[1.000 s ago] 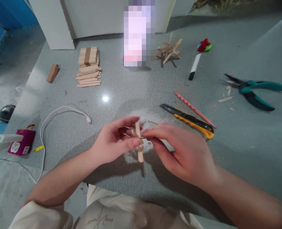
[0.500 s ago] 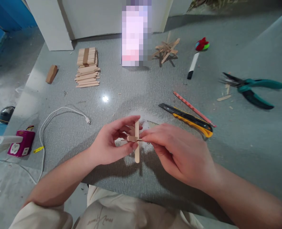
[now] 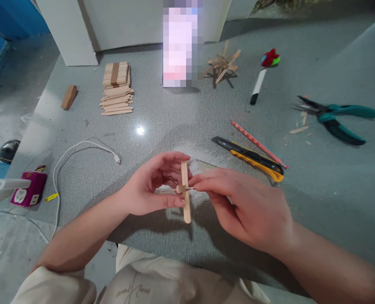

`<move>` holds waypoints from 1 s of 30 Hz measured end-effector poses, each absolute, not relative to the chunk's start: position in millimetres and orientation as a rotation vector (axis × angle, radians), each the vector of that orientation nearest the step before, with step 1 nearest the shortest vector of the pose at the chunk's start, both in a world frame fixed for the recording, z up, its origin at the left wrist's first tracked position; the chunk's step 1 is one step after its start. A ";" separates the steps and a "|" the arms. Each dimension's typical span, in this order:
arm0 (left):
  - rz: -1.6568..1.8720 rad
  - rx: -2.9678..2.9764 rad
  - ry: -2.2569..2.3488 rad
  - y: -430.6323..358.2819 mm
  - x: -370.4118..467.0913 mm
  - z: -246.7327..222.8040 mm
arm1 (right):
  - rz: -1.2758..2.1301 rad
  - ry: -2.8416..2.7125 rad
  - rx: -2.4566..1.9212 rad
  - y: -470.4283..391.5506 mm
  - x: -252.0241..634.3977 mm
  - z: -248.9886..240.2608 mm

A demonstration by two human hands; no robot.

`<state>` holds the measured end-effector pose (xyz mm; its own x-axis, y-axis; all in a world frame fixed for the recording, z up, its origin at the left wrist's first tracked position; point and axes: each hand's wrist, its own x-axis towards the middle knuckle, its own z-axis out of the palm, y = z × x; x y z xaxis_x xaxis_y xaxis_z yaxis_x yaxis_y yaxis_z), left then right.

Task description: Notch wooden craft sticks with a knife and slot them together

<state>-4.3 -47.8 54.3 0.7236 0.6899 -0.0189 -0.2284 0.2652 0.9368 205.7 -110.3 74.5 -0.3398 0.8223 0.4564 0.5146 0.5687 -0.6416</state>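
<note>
Two hands (image 3: 139,188) hold sticks (image 3: 187,209) (table edge (image 3: 174,255) near).

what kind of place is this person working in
Probably a craft table, at home or in a small workshop: wooden sticks are being held over it, a banded bundle of sticks lies farther back, and a box cutter lies nearby.

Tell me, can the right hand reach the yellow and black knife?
Probably yes: the knife lies just beyond the right hand, with nothing seen between them, but it might first need to let go of the wooden sticks.
</note>
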 end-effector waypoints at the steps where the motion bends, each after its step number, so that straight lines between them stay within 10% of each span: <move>1: 0.661 1.119 0.476 -47.7 -4.0 54.2 | 0.493 -2.029 -1.059 -110.4 205.9 75.3; 30: 0.678 0.716 0.656 -57.8 3.9 55.0 | 0.583 -1.961 -1.179 -117.4 198.2 84.4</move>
